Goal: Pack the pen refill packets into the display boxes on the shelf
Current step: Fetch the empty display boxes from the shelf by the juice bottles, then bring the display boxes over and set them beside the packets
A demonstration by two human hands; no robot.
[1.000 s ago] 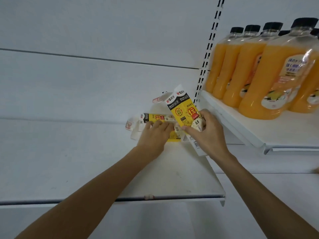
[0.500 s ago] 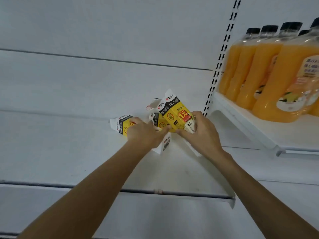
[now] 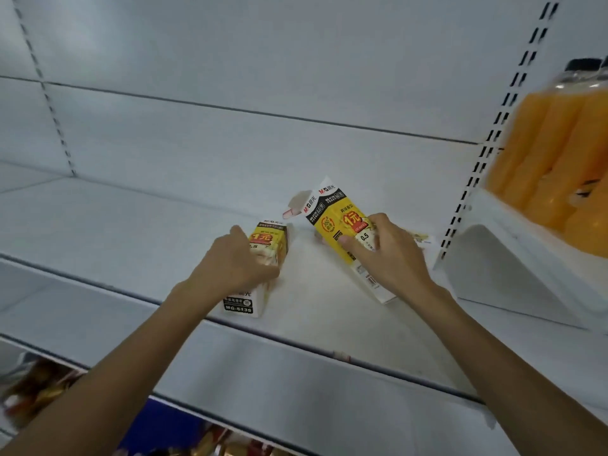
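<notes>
Two yellow, black and white display boxes stand on the white shelf. My left hand grips the left box near the shelf's front edge. My right hand grips the right box, which leans back with its white top flap raised. Behind my right hand a small pale packet lies on the shelf; its print is too blurred to read.
Orange juice bottles stand on a higher shelf at the right, its bracket close to my right hand. A slotted upright runs down beside it. Coloured goods show on the shelf below.
The two boxes have come apart: my left hand has drawn its box left and toward the shelf's front edge, while my right hand keeps hold of the tilted box. The view has turned left.
</notes>
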